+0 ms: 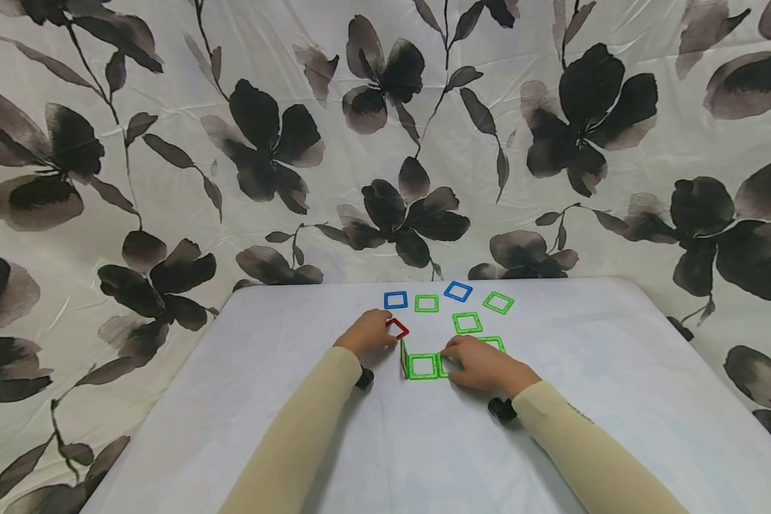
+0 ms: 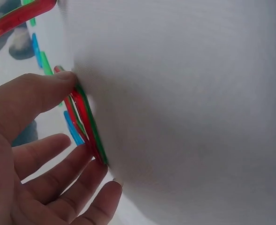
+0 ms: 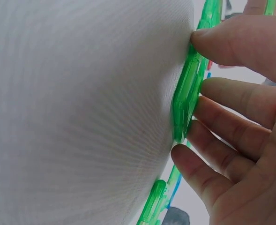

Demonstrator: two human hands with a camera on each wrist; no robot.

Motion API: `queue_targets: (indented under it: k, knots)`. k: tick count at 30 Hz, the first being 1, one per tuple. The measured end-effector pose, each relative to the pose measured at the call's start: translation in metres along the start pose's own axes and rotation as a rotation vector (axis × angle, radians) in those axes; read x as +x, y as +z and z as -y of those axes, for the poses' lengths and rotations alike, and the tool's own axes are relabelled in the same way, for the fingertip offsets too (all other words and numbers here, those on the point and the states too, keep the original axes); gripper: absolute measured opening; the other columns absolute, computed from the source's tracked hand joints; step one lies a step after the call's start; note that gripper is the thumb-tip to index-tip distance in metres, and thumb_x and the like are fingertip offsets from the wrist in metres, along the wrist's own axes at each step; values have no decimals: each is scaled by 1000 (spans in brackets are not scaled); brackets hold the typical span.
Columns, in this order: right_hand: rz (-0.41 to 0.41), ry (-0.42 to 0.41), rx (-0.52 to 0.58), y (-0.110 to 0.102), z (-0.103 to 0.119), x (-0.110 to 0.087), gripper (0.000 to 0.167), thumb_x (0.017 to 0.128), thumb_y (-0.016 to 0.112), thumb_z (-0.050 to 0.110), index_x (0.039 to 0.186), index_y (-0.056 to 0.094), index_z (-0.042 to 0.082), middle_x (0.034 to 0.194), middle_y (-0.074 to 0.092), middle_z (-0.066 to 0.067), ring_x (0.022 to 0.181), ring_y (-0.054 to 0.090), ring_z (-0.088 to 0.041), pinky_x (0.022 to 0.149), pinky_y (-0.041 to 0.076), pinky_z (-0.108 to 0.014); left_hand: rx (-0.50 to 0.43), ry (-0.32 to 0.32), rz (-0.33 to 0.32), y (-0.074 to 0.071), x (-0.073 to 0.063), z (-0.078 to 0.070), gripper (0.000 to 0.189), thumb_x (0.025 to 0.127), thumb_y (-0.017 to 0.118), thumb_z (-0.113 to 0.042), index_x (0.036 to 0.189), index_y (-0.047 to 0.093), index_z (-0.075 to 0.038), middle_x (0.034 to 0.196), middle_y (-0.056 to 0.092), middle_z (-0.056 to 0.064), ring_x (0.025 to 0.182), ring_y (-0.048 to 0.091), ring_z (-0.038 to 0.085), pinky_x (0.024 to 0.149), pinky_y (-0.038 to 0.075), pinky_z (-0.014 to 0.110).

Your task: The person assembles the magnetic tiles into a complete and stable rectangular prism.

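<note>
Relation that matters: red square frame (image 1: 402,325) is at the left hand's (image 1: 368,333) fingertips, just beyond the upright frame (image 1: 404,360) that stands on edge along the left side of a flat green frame (image 1: 423,355). No long axis, it's square; sits corner-on, rotated off the flat one's edges. Left hand is the nearer, right hand (image 1: 488,364) well to the right. Hands are apart: left pinches the red one between thumb and fingers, right has thumb and fingers around a second green frame (image 1: 443,365), butted edge to edge with the first, low on the counter (image 1: 263,343). Left wrist view shows green right behind the red; can't tell if that's a second frame. Count from head view: 1 red, 1 upright (colour unclear), 6 green incl. one partly behind the right hand, 2 blue frames (image 1: 395,293) at the far edge.
</note>
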State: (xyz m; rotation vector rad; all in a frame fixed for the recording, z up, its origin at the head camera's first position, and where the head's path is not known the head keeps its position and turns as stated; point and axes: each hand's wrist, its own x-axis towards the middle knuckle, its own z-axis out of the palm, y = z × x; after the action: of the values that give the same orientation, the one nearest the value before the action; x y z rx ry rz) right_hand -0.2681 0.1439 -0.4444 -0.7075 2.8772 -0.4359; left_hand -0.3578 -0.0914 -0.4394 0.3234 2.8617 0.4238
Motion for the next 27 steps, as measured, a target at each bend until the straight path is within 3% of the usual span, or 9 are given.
queue_targets:
  k: [10,17,27]
  knots:
    - [4,1,1,-1,2,0,44,87,69,27,128,63,12,131,57,-4,123,52,-23,105,43,-40,-26,-36,7,-2,-3,-2,63,81,77,-27,134,53,-3,123,60,11,105,52,23,103,46,40]
    - [-2,-12,-3,0,1,0,45,87,69,27,129,63,12,131,57,-5,123,52,-23,105,43,-40,19,-67,-7,-4,-8,-4,71,79,77,-34,137,50,-3,125,54,14,110,48,25,102,47,43]
    - [-6,-22,5,-1,0,-2,45,87,69,26,129,63,12,132,57,-5,124,52,-24,105,44,-40,-168,-73,-97,-5,-22,1,71,77,77,-28,136,49,-1,125,43,16,98,55,25,92,52,39]
